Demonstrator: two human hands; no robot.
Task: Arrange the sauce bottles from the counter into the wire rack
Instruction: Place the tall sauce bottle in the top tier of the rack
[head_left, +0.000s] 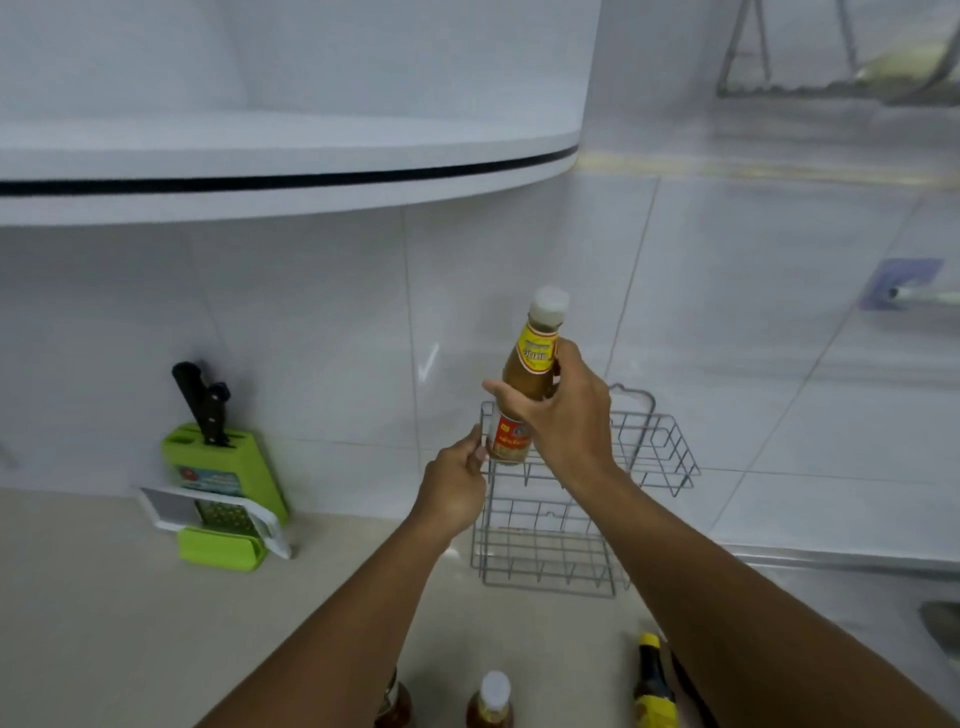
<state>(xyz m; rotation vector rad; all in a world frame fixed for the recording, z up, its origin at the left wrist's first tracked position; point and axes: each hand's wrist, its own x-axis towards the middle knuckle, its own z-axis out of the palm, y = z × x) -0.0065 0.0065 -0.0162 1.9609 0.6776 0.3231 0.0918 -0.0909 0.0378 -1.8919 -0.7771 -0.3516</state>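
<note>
My right hand (566, 410) grips a brown sauce bottle (530, 364) with a white cap and yellow neck label, held upright with its base at the upper tier of the wire rack (649, 457). My left hand (457, 483) pinches the rack's left front corner post. The two-tier metal rack stands on the counter against the tiled wall. Three more bottles stand at the bottom edge: one with a white cap (491, 701), a dark one with a yellow cap (652, 680), and one partly hidden behind my left forearm (395, 701).
A green knife block (223, 467) with black-handled knives stands at the left by the wall, a green and white grater (223, 525) leaning in front of it. A white shelf (285, 171) overhangs the counter. A sink edge (940, 618) shows at far right.
</note>
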